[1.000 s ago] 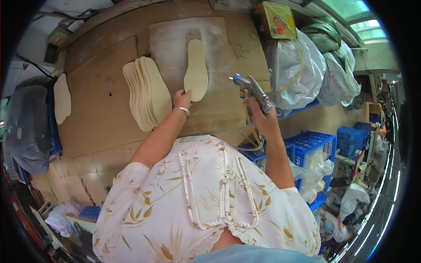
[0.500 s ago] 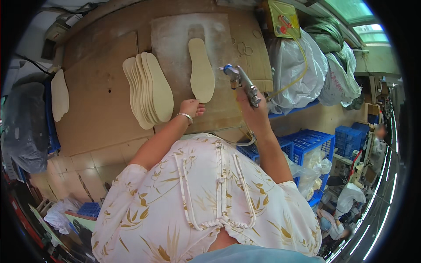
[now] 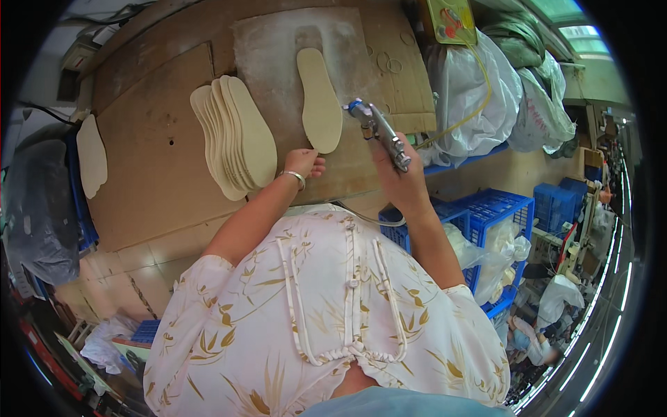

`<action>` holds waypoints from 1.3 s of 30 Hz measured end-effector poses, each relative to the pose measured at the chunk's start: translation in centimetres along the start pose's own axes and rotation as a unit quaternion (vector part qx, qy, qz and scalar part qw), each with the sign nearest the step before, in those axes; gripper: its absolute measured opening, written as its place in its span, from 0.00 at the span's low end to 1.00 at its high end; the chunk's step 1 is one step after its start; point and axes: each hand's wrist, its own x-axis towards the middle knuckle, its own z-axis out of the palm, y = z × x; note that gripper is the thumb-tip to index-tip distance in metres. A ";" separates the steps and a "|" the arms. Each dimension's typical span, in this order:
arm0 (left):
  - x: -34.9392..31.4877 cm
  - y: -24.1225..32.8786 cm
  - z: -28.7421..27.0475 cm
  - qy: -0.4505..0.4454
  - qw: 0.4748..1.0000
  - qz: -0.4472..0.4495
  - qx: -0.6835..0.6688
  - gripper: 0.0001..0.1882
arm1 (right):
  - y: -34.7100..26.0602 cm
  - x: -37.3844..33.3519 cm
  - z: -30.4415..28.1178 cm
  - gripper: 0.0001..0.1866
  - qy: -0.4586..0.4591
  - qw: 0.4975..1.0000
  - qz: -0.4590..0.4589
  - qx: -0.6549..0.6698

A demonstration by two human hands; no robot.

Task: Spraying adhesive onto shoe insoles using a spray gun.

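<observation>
A single cream insole [image 3: 318,101] lies on a whitish, powdery board [image 3: 267,69], its heel end toward me. My left hand [image 3: 303,163], a bracelet at the wrist, is at that heel with thumb and curled fingers closed on its edge. Just right of the insole, my right hand [image 3: 401,170] is wrapped round a metal spray gun [image 3: 381,132] with a blue-tipped nozzle. The nozzle points up and left, close beside the insole's heel half. Left of the board, a fanned stack of several insoles [image 3: 240,135] rests on brown cardboard [image 3: 146,174].
A yellow container [image 3: 448,21] with a hose stands at the far right, beside white plastic bags [image 3: 472,97]. Blue crates [image 3: 493,208] are right of my right arm. Another pale insole-shaped piece [image 3: 92,156] lies at the left edge. Small rings [image 3: 394,66] lie on the cardboard.
The whole view has shifted slightly, so the table sits higher in it. The spray gun has come a little closer to the insole. My left hand stays at the heel.
</observation>
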 end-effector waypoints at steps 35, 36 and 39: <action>-2.0 -2.2 0.7 0.036 0.999 0.022 -0.013 0.13 | 2.2 -4.9 -4.5 0.09 0.004 1.000 0.011 0.011; -2.1 -2.3 0.7 0.037 0.999 0.025 -0.018 0.13 | 2.2 -5.1 -4.6 0.09 -0.008 1.000 -0.007 0.016; -2.2 -2.6 0.8 0.038 0.999 0.016 -0.021 0.13 | 2.4 -5.3 -4.4 0.09 -0.036 0.998 -0.008 0.048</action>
